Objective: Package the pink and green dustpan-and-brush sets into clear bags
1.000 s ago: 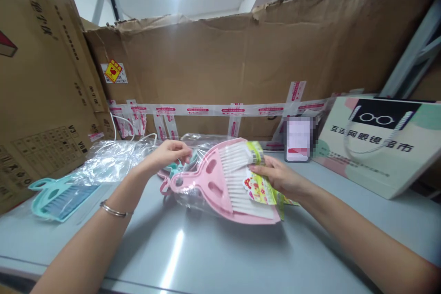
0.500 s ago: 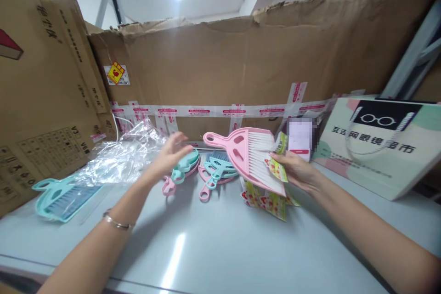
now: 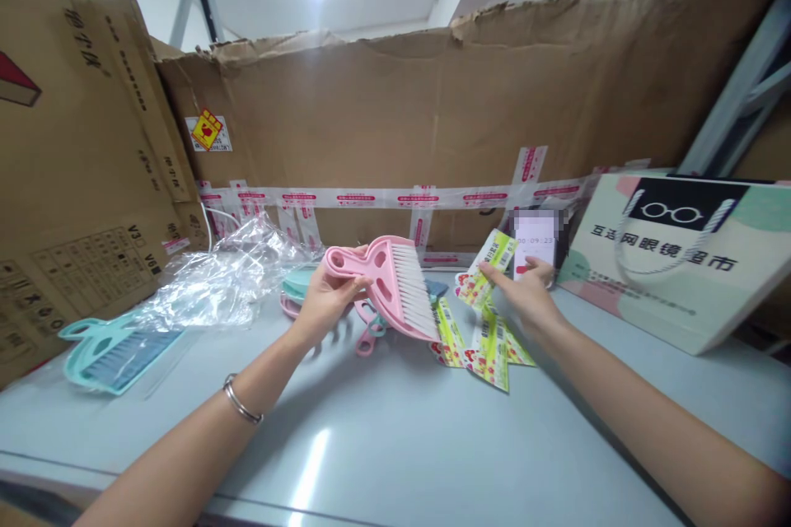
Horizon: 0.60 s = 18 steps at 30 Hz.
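Note:
My left hand [image 3: 329,299] grips the handle end of a pink dustpan-and-brush set [image 3: 391,284] and holds it tilted above the grey table [image 3: 383,445]. My right hand [image 3: 525,292] pinches a yellow-green printed card [image 3: 485,268] just right of the pink set. More such cards [image 3: 485,342] lie on the table under my right hand. Behind the pink set lie several teal and pink brush sets [image 3: 297,288], partly hidden by it.
A crumpled clear plastic bag [image 3: 216,280] and a teal dustpan set [image 3: 111,350] lie at the left. Cardboard walls [image 3: 432,115] close off the back and left. A phone [image 3: 535,240] stands by a printed paper bag [image 3: 685,255] at the right.
The pink set passed from my right hand to my left hand and moved left. My right hand now holds only one card. The clear bag was dropped at the left.

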{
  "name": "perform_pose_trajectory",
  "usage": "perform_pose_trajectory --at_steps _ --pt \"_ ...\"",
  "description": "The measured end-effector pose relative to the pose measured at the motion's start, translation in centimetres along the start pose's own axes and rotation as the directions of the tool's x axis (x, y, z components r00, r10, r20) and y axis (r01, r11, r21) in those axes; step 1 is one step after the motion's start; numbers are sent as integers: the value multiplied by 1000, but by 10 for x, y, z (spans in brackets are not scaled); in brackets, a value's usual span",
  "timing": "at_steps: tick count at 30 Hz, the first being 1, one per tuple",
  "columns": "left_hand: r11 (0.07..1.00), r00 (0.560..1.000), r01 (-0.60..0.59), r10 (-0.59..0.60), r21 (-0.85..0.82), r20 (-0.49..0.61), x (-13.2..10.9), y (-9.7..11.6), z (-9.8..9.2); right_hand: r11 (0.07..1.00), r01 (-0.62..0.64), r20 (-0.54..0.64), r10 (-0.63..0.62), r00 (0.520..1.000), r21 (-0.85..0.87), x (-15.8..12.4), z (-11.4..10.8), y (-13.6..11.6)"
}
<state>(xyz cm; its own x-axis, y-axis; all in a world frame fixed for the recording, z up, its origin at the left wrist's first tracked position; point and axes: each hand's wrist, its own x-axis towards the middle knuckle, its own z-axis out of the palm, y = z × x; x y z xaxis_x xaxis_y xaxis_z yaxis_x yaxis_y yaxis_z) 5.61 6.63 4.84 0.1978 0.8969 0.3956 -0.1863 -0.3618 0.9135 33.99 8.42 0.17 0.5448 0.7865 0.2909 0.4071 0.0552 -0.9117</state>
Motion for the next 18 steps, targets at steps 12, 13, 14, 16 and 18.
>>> perform_pose_trajectory --at_steps 12,13,14,16,18 --pt "971 959 -220 198 94 202 -7 4 0 631 768 196 -743 640 -115 -47 -1 -55" --pt "969 946 -235 209 81 247 -9 6 2 540 841 291 -798 527 -43 -60 1 -67" --pt "965 932 -253 223 70 285 -11 7 3 482 876 362 -818 447 9 -72 4 -77" --pt "953 905 -298 262 60 336 -14 10 4 460 887 432 -810 397 47 -88 9 -88" --pt "937 885 -345 302 64 354 -15 12 2 480 877 453 -788 417 28 -95 12 -90"
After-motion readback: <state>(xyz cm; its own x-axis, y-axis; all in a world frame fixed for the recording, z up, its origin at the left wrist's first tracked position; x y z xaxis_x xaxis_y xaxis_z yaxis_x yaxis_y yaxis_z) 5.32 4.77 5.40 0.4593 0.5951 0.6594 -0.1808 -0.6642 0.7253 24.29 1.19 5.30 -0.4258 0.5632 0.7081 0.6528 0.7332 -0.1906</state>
